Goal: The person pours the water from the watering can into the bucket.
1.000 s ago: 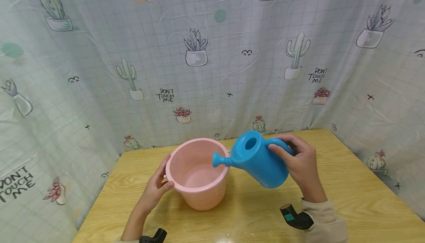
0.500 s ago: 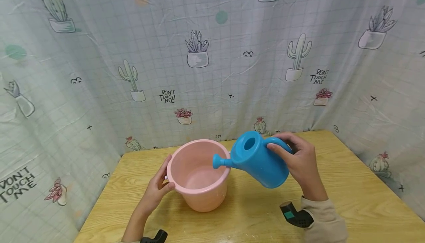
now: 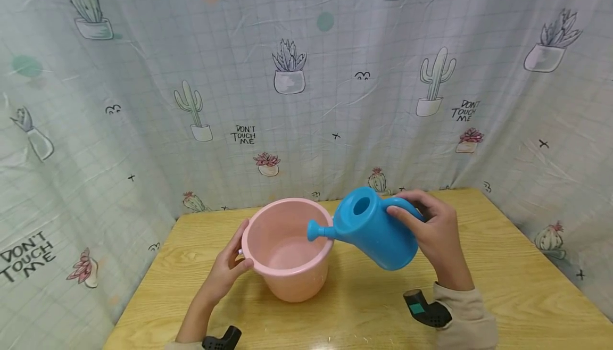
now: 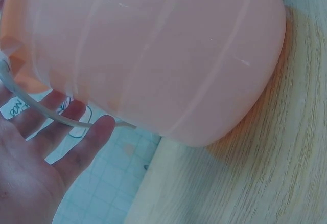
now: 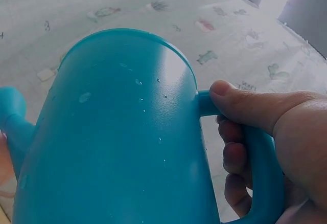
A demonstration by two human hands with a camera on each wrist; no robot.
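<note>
Hardly anything's budged since half a second ago: can [image 3: 380, 238] still tipped right of the bucket [image 3: 294, 284], spout [image 3: 320, 231] poking in over it. Right hand's [image 3: 438, 227] wrapped round the handle [image 5: 268, 175]. Left hand's [image 3: 222, 273] on the bucket's left side, fingers [image 4: 84, 150] fairly straight, touching rather than clenching. Bucket's upright on the table [image 3: 383, 313], curtain [image 3: 316, 110] behind it.
</note>
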